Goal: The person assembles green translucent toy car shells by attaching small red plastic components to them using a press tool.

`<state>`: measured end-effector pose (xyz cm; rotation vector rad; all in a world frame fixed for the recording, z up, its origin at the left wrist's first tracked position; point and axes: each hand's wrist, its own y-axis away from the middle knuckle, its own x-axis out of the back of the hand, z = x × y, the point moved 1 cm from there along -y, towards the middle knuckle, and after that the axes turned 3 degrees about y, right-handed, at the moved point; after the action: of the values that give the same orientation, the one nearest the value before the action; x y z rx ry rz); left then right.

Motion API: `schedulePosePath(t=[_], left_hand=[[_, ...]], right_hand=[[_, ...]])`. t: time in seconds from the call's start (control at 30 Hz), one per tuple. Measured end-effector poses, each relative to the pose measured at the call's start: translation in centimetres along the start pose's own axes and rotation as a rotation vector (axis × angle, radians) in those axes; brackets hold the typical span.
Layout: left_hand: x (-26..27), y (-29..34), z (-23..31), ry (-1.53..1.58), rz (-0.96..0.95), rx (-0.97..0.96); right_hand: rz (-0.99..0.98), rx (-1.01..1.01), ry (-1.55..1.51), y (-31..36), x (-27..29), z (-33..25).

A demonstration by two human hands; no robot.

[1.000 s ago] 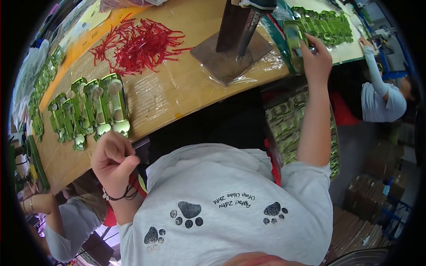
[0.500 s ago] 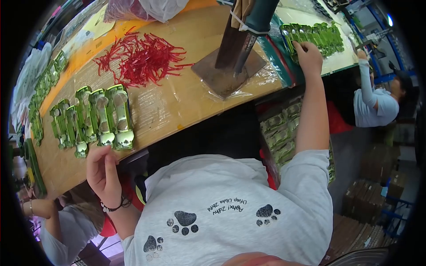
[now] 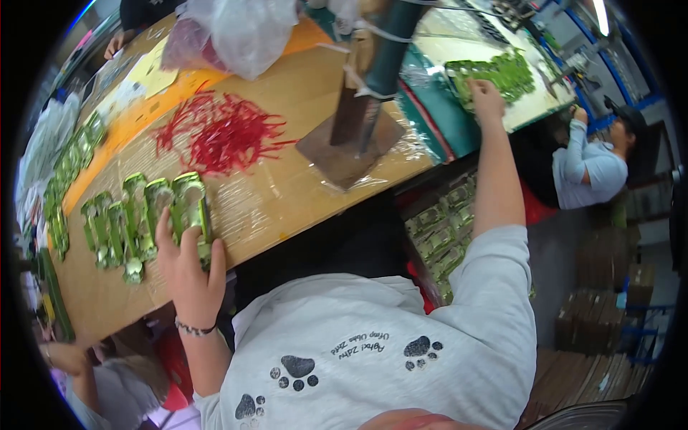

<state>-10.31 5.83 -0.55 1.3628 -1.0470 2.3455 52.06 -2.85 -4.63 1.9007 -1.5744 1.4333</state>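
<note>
My left hand reaches over a cluster of long, shiny green moulded parts with hollow middles, at the table's left. Its fingers are spread, the tips on or just above the nearest parts; contact is hard to tell. Far to the right, my right hand is closed in a pinch at the near left end of a tight row of similar green parts. The end part seems to be between its fingertips, though the fingers partly hide it. A pile of thin red strips lies between my hands.
A dark green post on a rusty base plate stands mid-table. Plastic bags lie behind. Below the table edge sits a box of green parts. Co-workers sit at right and lower left.
My left hand has moved up onto the green parts and its fingers have spread. My right hand stays at the right row. The whole view has shifted a little.
</note>
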Motion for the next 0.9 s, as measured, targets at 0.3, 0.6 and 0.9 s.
schedulePosePath(t=[0.3, 0.6, 0.9], left_hand=[[-0.6, 1.1, -0.1, -0.036, 0.038, 0.025], [-0.5, 2.5, -2.7, 0.306, 0.13, -0.103], [1.1, 6.1, -2.1, 1.607, 0.127, 0.241]], right_hand=[[0.895, 0.291, -1.078, 27.3, 11.5, -9.3], [-0.426, 1.001, -0.554, 35.1, 4.3, -25.4], [-0.405, 0.783, -0.427, 33.2, 0.1, -28.9]])
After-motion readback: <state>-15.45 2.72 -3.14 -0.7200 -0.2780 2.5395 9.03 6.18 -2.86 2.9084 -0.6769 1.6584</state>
